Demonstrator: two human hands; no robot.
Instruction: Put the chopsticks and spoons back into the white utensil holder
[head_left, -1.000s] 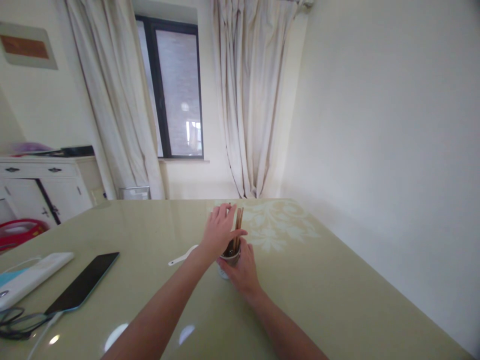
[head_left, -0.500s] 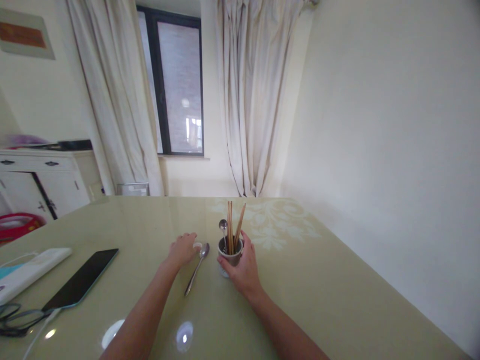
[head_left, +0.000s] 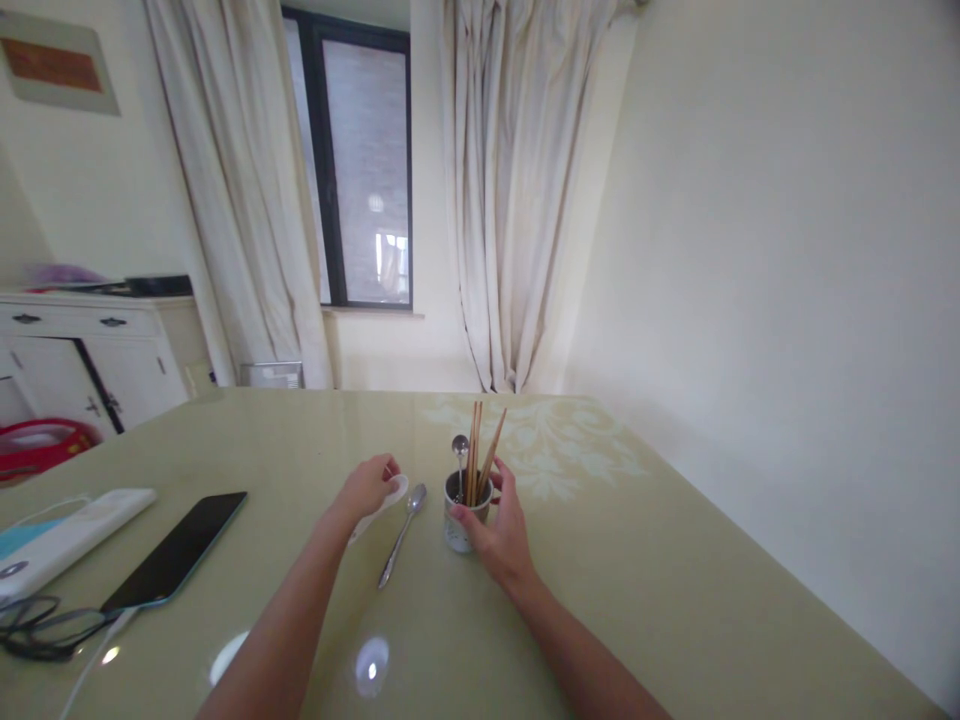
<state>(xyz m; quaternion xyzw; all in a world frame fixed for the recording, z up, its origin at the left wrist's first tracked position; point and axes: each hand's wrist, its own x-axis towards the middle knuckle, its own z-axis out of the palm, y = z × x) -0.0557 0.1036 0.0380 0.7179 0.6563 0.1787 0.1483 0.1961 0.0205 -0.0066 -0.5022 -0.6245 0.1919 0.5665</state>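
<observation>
A patterned cup (head_left: 457,532) stands upright on the table, with several wooden chopsticks (head_left: 474,455) and a small metal spoon (head_left: 460,447) standing in it. My right hand (head_left: 501,530) is wrapped round the cup's right side, thumb in front and fingers behind. Left of the cup a metal spoon (head_left: 403,535) lies flat, its bowl pointing away from me. My left hand (head_left: 369,488) is closed on a white spoon (head_left: 400,488); the hand covers much of it, with the bowl and the handle's end showing.
On the left of the glossy table (head_left: 600,600) lie a black-screened phone (head_left: 180,550), a white power strip (head_left: 82,535), a cable and a pair of glasses (head_left: 52,630). A wall (head_left: 787,300) runs along the right side. Curtains and a window are behind.
My left hand has closed on the white spoon, and more of the spoon shows. My right hand stays round the cup. The whole view has shifted slightly.
</observation>
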